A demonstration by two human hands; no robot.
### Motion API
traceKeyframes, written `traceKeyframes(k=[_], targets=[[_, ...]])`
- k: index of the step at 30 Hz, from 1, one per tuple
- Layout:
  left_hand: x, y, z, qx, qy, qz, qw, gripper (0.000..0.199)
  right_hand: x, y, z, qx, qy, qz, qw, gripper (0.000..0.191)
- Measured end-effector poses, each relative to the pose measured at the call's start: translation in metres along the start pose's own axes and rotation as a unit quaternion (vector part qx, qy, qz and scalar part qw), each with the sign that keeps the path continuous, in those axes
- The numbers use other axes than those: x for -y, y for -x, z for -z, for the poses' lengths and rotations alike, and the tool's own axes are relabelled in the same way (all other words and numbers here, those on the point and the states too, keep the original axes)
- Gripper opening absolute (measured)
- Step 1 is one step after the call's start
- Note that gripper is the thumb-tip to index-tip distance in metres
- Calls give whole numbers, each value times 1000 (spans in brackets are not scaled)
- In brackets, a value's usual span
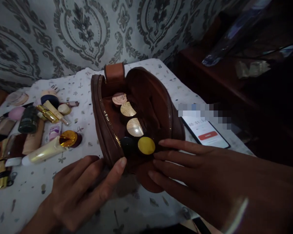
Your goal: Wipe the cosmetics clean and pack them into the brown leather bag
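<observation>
An unzipped brown leather bag lies open on the cloth, its mouth facing me. Inside, several round-topped items form a line, among them a pink one, a silvery one and a yellow one at the near end. My left hand holds the bag's near left edge, thumb on the rim and the other fingers curled beside it. My right hand rests with outstretched fingers over the near right edge, fingertips close to the yellow top. Nothing shows in its grasp.
Several cosmetics, including a pale tube and a dark green bottle, lie at the left on the patterned white cloth. A lit phone lies right of the bag. Patterned fabric rises behind; dark furniture stands at the right.
</observation>
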State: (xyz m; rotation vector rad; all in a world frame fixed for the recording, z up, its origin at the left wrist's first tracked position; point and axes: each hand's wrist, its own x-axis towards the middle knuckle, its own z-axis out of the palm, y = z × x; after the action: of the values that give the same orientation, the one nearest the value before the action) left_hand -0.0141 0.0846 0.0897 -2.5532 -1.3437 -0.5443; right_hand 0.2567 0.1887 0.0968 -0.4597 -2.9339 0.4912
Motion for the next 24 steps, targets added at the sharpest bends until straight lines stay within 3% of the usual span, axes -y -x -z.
traceKeyframes(k=[6, 10, 13, 20, 24], targets=[[2, -2, -1, -10, -14, -15, 1000, 42, 1, -24, 17, 65, 10, 50, 997, 26], [5, -3, -5, -57, -19, -36, 998, 39, -3, -58, 33, 146, 53, 89, 984, 15], [6, -4, -9, -76, -28, -46, 996, 40, -10, -86, 35, 170, 75, 121, 975, 9], [0, -11, -6, -100, -77, -25, 992, 31, -27, -111, -4, 122, 74, 179, 973, 12], [-1, -14, -4, -125, -89, -23, 988, 26, -29, -112, -9, 95, 33, 180, 979, 14]])
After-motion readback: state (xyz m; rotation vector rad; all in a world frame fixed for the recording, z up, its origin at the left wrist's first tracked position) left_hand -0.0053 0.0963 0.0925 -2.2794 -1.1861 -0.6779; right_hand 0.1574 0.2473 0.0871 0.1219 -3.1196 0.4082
